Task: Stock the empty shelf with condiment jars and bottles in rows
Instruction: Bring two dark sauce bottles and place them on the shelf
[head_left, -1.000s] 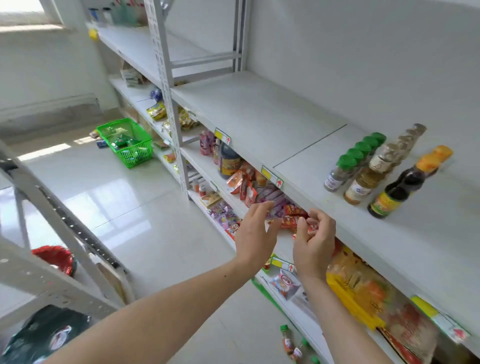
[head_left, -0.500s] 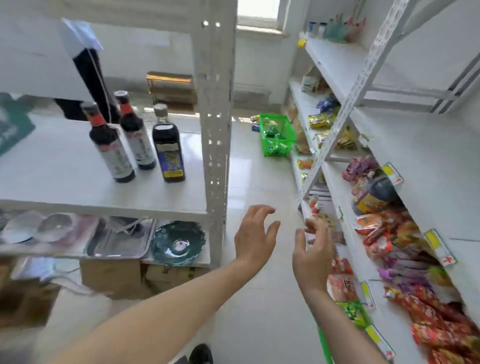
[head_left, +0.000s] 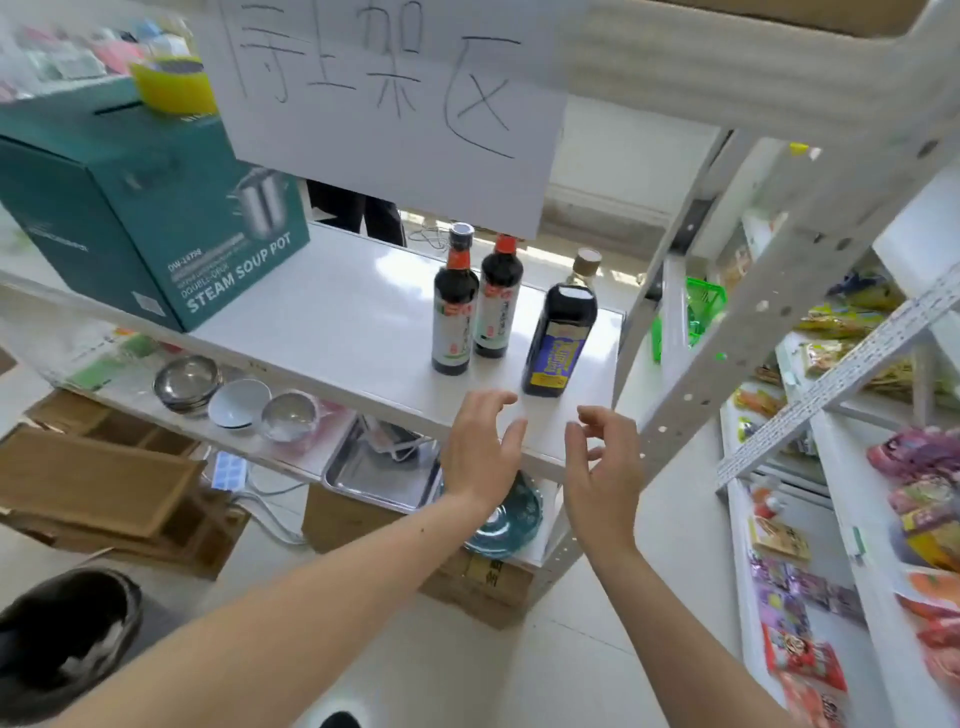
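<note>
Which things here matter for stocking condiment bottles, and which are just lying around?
For the job: two red-capped dark bottles, blue-labelled bottle, left hand, right hand.

Lying about: soup pot box, bowls, metal tray, green basket.

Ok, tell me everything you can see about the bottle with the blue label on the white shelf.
The bottle with the blue label is a dark, squarish bottle, probably glass or plastic, with a narrow clear neck and a tan cap. Its blue and yellow label covers the lower front. It stands upright near the front right of the white shelf, apart from two slimmer dark bottles to its left. Neither hand touches it; the left hand and right hand are just in front of it.
</note>
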